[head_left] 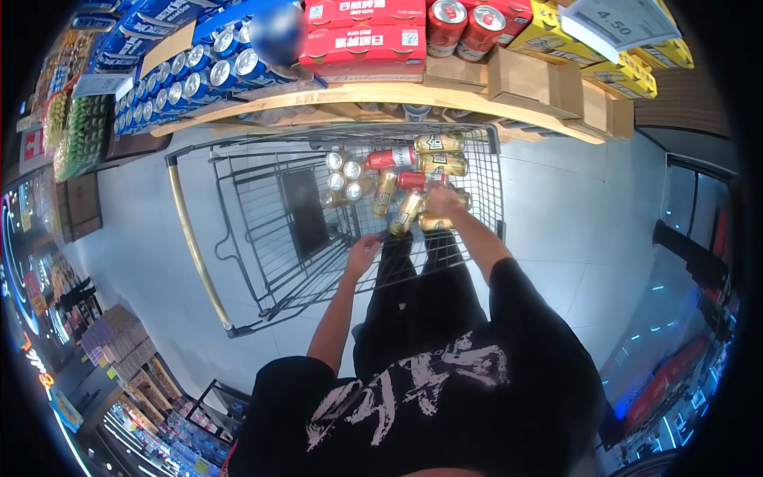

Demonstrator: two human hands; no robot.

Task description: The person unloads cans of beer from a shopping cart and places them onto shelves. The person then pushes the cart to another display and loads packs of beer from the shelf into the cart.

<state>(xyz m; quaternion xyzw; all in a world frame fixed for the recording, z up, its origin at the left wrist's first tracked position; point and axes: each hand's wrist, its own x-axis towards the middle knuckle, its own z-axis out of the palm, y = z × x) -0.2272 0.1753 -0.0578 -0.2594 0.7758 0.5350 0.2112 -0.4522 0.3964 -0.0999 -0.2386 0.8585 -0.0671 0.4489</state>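
Red can (411, 180) lies among gold cans (385, 193) inside wire cart (304, 213), one end obscured by right hand (443, 200); cannot tell its grip. Left hand (365, 253) at near side, closure unclear. Price tag (624, 24) cut off.

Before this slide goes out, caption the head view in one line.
Right hand among gold and red cans inside a shopping cart, left hand by its near side.
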